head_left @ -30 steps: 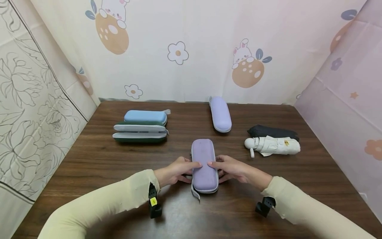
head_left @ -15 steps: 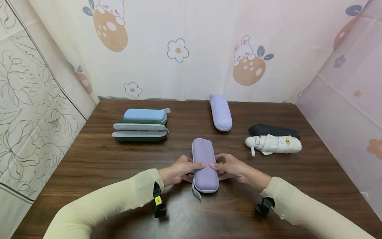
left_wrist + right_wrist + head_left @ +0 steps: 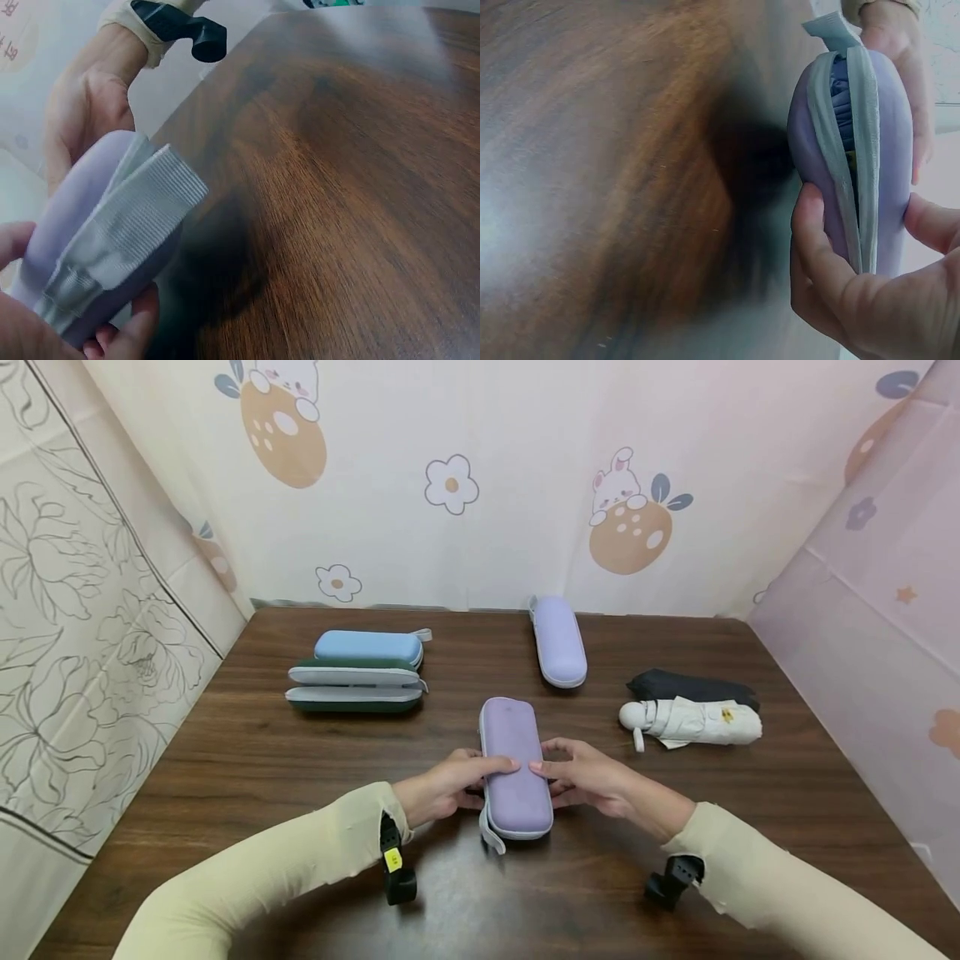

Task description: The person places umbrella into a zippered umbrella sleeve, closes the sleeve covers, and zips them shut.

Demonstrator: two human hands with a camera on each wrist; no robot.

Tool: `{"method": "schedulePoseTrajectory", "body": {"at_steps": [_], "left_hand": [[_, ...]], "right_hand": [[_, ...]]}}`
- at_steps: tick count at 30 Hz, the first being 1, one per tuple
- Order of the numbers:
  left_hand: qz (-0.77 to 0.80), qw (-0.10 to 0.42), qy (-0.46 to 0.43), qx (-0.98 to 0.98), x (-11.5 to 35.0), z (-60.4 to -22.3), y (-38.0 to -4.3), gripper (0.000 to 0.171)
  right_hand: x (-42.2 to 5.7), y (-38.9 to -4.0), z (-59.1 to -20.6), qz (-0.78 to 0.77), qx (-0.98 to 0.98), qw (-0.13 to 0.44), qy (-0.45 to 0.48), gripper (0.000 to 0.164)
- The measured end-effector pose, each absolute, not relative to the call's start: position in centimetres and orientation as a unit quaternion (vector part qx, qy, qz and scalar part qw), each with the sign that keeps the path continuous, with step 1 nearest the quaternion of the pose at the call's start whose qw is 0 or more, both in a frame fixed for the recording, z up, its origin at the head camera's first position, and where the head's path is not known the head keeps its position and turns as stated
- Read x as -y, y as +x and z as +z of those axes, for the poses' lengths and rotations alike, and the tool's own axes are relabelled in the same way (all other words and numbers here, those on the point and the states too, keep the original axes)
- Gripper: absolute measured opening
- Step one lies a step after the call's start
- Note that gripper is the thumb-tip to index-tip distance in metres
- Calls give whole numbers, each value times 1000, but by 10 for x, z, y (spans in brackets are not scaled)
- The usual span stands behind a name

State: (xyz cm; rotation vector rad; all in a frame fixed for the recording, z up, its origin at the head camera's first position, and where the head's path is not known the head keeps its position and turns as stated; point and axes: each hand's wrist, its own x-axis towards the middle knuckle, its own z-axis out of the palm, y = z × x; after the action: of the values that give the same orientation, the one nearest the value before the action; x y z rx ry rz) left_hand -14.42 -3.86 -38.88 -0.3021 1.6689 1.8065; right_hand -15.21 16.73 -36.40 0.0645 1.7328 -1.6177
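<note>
Both hands hold an oblong purple zip case (image 3: 513, 727) at the middle of the table. My left hand (image 3: 448, 783) grips its left side, thumb on top and fingers partly hidden beneath. On the opposite side my right hand (image 3: 596, 781) grips it the same way, the two thumbs close together. In the right wrist view the zip edge (image 3: 866, 142) is parted, and folded dark blue fabric (image 3: 841, 105) shows in the gap. A grey fabric tab (image 3: 135, 221) hangs from the case's near left end. A shadow lies on the tabletop beside the case in both wrist views.
On the brown table (image 3: 330, 893), a blue case (image 3: 367, 646) lies behind an open dark green case (image 3: 356, 700) with grey edges at back left. A lavender case (image 3: 559, 643) lies at the back. A white folded umbrella (image 3: 697, 723) and a black folded bundle (image 3: 693, 688) lie right.
The purple case has shifted slightly away from me, with both hands still gripping it. Its grey tab has swung a little. The other things stay put; the head view shifts slightly.
</note>
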Motion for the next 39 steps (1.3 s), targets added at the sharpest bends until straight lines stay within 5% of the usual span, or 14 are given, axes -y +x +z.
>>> {"method": "schedulePoseTrajectory", "body": {"at_steps": [29, 34, 39], "left_hand": [[736, 279, -101, -608, 36, -369, -148, 46], [731, 279, -95, -615, 39, -369, -147, 44], [732, 285, -87, -612, 39, -371, -146, 43]], "right_hand": [[-163, -152, -327, -629, -694, 351, 4, 64], [-163, -167, -321, -558, -781, 280, -23, 68], [-154, -194, -307, -454, -864, 168, -140, 51]]}}
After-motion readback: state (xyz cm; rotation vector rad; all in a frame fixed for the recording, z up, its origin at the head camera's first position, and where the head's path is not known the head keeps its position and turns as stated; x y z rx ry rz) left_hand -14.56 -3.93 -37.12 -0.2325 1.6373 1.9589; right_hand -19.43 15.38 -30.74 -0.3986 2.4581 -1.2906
